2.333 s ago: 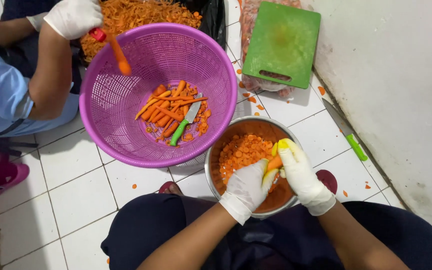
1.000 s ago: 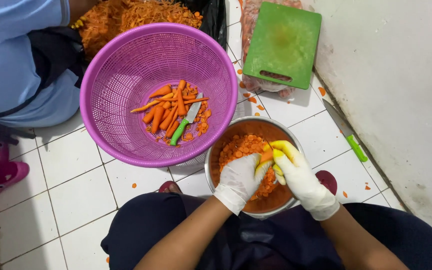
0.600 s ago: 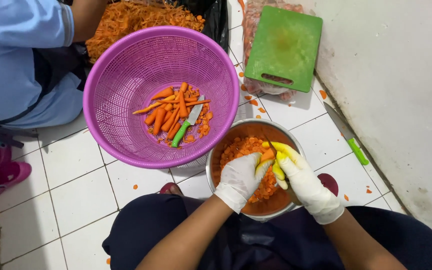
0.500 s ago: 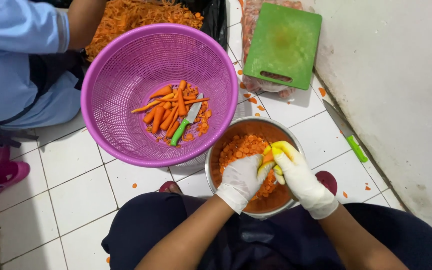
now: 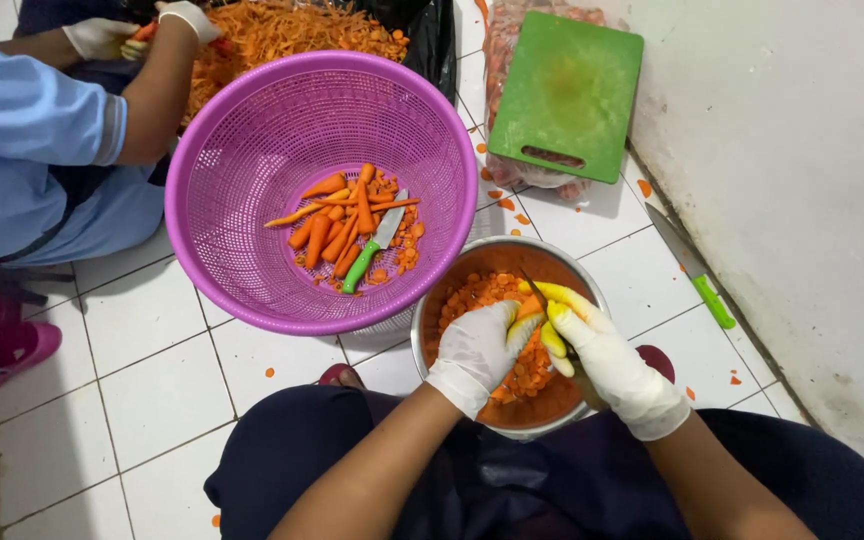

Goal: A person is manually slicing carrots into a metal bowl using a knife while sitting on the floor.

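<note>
since a moment ago the co-worker in the light blue top has leaned further in at the upper left, both white-gloved hands now by the heap of carrot peelings; the person's own hands have hardly shifted over the bowl.

the purple basket stands on the white tiled floor, touching the rim of the steel bowl just beside it. in the basket lie peeled carrots and a green-handled knife. a green cutting board rests on a clear bag near the wall, and another green-handled knife lies along the wall's foot.

the steel bowl holds carrot slices. above it, the left hand, in a white glove, is curled around a carrot piece, fingers closed on it. the right hand, gloved white with yellow-stained fingertips, grips a small knife, its thin blade set against the carrot piece.
</note>
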